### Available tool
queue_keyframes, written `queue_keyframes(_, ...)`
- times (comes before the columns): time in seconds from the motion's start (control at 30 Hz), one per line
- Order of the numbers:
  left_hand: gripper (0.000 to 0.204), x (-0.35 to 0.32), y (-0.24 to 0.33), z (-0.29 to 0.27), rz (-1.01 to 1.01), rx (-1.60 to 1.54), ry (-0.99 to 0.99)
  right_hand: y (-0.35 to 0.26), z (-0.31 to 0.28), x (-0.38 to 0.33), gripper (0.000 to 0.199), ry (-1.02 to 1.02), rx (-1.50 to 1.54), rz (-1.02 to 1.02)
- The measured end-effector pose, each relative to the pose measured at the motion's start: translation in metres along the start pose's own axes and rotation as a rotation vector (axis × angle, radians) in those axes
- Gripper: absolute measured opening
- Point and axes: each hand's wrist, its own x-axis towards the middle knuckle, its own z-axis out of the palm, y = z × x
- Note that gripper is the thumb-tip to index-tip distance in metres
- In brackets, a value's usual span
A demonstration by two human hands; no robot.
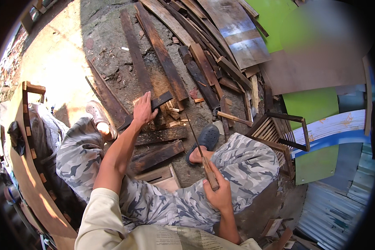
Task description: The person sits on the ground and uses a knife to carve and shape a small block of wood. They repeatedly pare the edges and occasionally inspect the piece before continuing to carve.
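Wooden-handled blade [199,148], gripped in the person's right hand [221,193], points toward 11 o'clock; left hand [143,110] covers a dark wooden bar [163,99], grip unclear

Two hands, folks: one left hand [143,110], one right hand [219,191]! One blade [194,135], one hammer [235,118], two clogs [209,136], and planks [159,46] overlapping beyond counting!

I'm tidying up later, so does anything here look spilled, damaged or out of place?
Yes: pale wood chips lie scattered near the left hand, standing out against the darker ground. Beyond them, a long plank looks worn, its dark face patchy with orange-brown.
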Motion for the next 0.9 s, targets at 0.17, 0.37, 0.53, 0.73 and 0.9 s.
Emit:
queue_keyframes(0.17, 0.076, -0.001, 0.029, 0.012, 0.042, 0.296, 0.004, 0.001, 0.003, 0.002, 0.059, 0.011, 0.051, -0.055)
queue_keyframes(0.37, 0.062, -0.026, 0.052, 0.009, 0.569, 0.356, -0.36, 0.006, 0.009, 0.001, 0.056, 0.093, 0.1, -0.071)
queue_keyframes(0.53, 0.069, -0.036, 0.049, 0.016, 0.499, 0.137, -0.242, 0.01, 0.01, 0.004, 0.057, 0.133, 0.069, -0.149)
queue_keyframes(0.73, 0.065, -0.035, 0.048, 0.001, 0.377, 0.302, -0.277, 0.013, 0.013, 0.004, 0.06, 0.065, -0.008, -0.14)
queue_keyframes(0.9, 0.039, -0.029, 0.008, 0.006, 0.376, 0.03, -0.121, 0.003, 0.017, 0.007, 0.056, 0.018, 0.023, -0.118)
